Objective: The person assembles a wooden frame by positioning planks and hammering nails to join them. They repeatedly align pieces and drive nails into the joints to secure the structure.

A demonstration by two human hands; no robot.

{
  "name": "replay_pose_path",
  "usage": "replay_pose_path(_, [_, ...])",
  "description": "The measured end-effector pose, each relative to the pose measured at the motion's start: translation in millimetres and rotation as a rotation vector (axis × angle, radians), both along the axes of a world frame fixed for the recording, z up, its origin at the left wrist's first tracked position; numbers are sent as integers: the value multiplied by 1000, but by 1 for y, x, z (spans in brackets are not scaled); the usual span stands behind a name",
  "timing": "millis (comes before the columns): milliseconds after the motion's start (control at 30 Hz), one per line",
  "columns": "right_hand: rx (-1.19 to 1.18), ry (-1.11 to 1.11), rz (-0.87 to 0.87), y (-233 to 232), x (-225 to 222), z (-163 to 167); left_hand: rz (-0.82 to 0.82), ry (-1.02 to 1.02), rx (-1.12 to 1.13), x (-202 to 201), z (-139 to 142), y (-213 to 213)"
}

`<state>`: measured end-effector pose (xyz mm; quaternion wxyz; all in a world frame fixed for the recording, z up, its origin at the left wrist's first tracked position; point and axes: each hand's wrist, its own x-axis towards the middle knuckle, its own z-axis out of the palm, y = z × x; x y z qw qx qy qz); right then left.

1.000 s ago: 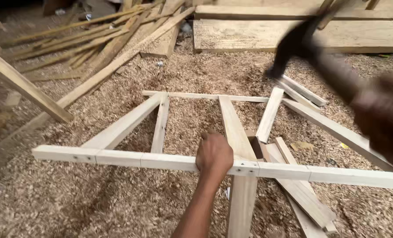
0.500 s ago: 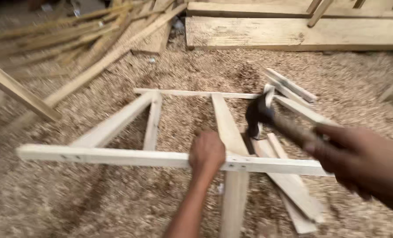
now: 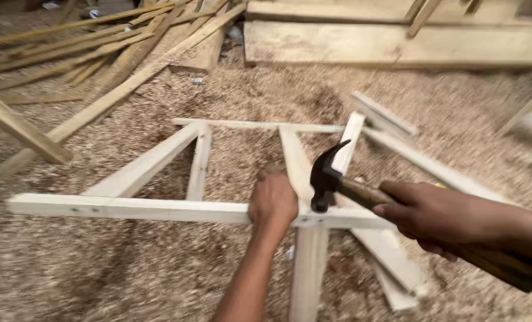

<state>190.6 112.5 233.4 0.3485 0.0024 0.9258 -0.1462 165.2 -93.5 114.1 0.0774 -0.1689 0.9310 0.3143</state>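
Right hand point(image 3: 436, 217) is gripping the hammer point(image 3: 328, 179), head touching the wooden frame point(image 3: 158, 209); left hand point(image 3: 273, 201), beside it, is clasping the frame's rail.

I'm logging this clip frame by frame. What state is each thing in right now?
Left hand: gripping the front rail.
Right hand: closed around the hammer handle.
Hammer: head down on the front rail joint, claw pointing up.
Wooden frame: lying flat on the sawdust.
Loose slats: lying beside the frame.
Planks: stacked at the back.
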Motion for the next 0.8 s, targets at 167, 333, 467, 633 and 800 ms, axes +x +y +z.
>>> replay_pose_path(167, [-86, 59, -46, 42, 0, -50, 7, 64, -88, -3, 0, 5])
replay_pose_path(333, [-512, 10, -495, 50, 30, -109, 9, 78, -87, -4, -6, 0])
replay_pose_path(467, [-1002, -49, -811, 49, 41, -155, -32, 90, -142, -3, -8, -3])
replay_pose_path(633, [-1081, -60, -802, 54, 39, -182, -39, 176, -225, -5, -10, -3])
replay_pose_path(800, [-1034, 44, -739, 48, 49, -177, 19, 317, -180, -2, -12, -5])
